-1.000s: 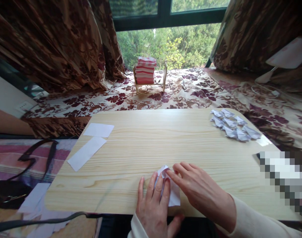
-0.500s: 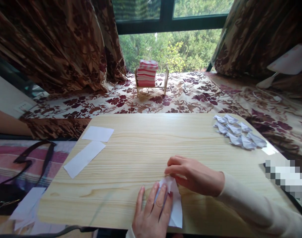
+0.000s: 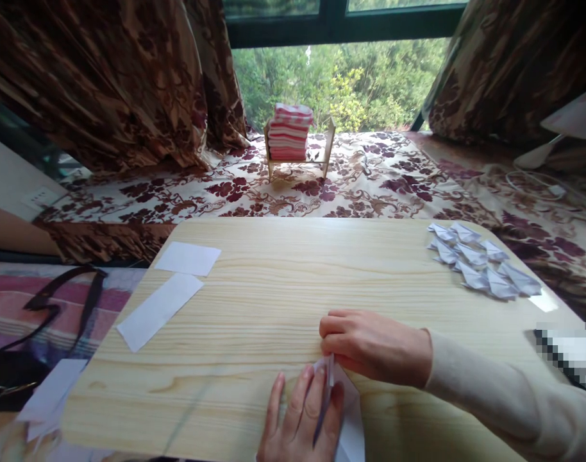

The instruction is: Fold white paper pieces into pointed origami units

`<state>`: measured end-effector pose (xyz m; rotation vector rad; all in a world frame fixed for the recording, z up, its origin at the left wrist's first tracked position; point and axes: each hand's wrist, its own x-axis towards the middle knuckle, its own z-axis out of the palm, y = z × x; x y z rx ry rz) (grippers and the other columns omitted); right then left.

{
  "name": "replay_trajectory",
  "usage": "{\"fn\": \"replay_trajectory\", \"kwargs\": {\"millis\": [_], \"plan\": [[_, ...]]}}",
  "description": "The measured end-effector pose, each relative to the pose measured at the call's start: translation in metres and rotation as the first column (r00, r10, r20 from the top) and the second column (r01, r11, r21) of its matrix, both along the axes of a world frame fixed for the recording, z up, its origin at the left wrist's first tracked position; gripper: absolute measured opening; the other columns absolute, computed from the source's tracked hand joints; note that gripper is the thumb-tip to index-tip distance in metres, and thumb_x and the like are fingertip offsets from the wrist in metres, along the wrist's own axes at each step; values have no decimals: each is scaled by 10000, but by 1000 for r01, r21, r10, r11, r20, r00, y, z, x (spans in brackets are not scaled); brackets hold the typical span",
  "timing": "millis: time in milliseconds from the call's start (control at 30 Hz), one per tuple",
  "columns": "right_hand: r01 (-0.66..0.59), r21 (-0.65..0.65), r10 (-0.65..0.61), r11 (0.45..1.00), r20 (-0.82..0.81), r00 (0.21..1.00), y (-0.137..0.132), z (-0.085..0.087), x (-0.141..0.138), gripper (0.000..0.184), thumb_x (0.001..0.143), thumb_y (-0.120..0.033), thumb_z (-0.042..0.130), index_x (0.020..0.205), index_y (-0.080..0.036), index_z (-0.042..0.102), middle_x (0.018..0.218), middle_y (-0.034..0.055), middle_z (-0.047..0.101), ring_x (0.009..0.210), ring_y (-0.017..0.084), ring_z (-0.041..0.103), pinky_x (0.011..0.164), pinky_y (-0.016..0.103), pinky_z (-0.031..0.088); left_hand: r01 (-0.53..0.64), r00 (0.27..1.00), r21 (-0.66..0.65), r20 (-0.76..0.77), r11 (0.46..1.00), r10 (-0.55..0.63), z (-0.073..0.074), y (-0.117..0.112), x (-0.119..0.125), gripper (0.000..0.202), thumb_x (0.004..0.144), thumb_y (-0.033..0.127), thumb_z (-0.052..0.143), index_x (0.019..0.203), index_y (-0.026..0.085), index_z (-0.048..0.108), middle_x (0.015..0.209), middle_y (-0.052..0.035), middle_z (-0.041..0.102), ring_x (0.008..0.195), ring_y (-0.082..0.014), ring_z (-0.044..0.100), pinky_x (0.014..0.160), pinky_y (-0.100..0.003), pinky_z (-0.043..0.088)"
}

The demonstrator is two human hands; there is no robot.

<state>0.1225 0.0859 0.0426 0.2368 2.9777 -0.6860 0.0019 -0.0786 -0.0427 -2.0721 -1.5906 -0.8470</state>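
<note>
A partly folded sheet of white paper [image 3: 353, 420] lies at the near edge of the wooden table [image 3: 254, 308]. My left hand [image 3: 302, 414] rests on it with the fingers spread, pressing its left part down. At the paper's top end, my right hand [image 3: 365, 343] has its fingers curled in a pinch on a raised flap. The fingertips of that hand partly hide the fold. Beneath my left hand, much of the paper is covered.
Two white paper strips [image 3: 161, 311] lie at the table's left. Several folded paper pieces [image 3: 483, 260] sit in rows at the far right, near a dark-edged, pixelated object [image 3: 562, 359]. Beyond the table, a small rack [image 3: 329, 151] holds folded pink-and-white cloths [image 3: 289, 135].
My right hand has closed its fingers on the paper's top flap, which now stands raised. My left hand stays on the paper. The camera view has shifted slightly.
</note>
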Motion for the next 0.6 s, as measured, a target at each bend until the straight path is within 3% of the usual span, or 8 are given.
{"fn": "replay_trajectory", "kwargs": {"millis": [367,600], "plan": [[-199,246,193,949,47,980,0,5,-15,174,859,-118,492,713,-122,588,743,62,585,678,172,478,574,298,347,14,1000,-14,18,1000,-14,1,0,-1,337,888,137,356,996,203,668,1019,-61,693,1161,-198,497,1072,-460,249],[-184,303,184,935,28,983,2,2,-7,175,867,-100,462,737,-123,576,735,62,574,652,167,471,542,292,337,3,1000,-6,2,1000,-3,-1,0,0,347,898,141,344,971,209,677,1028,-43,693,1135,-194,517,1078,-469,236]]}}
